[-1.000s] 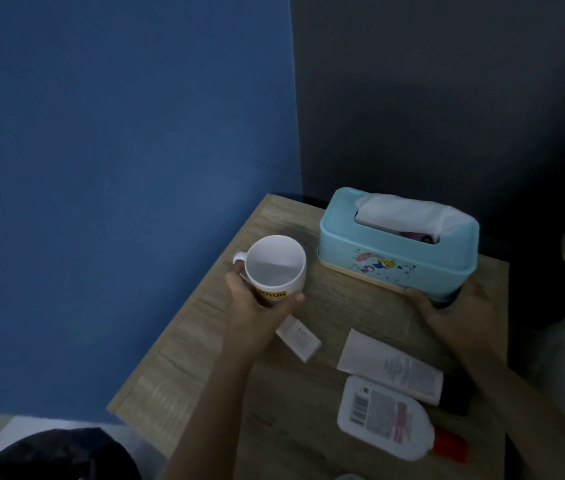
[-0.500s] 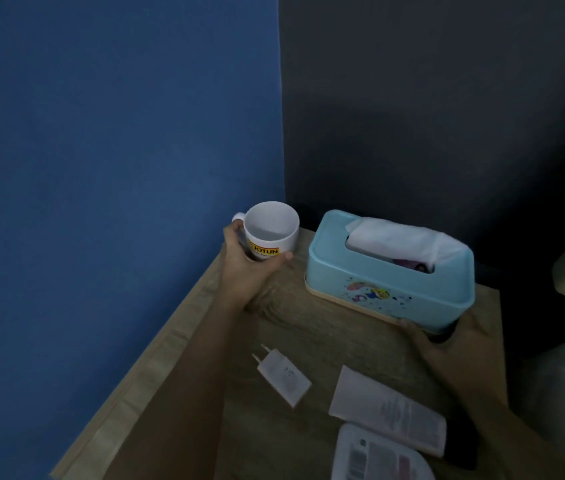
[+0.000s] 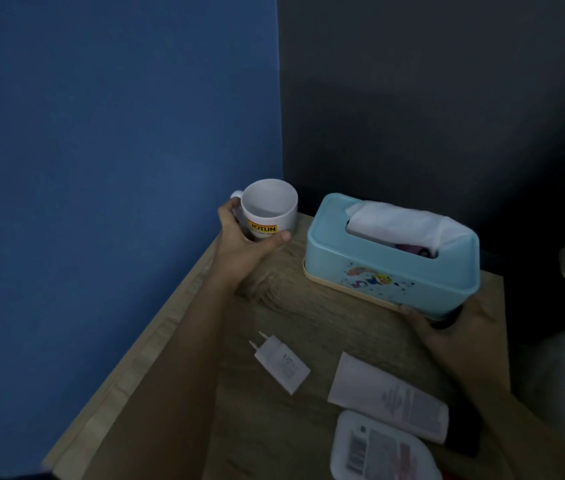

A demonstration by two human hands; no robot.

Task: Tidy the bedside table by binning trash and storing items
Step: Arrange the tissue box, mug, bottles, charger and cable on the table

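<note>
Left hand [image 3: 247, 244]: wrapped round a white mug [image 3: 270, 210], thumb across the near side below the yellow label, fingers curled behind by the handle. The mug is upright with its mouth open. Its base is hidden by the hand, so contact with the desk [image 3: 308, 306] cannot be told.

Right hand [image 3: 447, 329]: grips the near right corner of a light blue tissue box [image 3: 392, 265], with one fingertip against the lower front edge. The box stands on the desk, right of the left hand and well apart from it. A white tissue [image 3: 402, 223] rises from its top slot.

Between the two forearms, lying flat on the desk:
- a white charger plug [image 3: 283, 364], pins pointing away, nearer the left forearm;
- a white tube [image 3: 388, 398], just beside the right forearm;
- a white bottle [image 3: 376, 450] with a barcode, touching the tube's near edge, partly cut by the frame.
</note>
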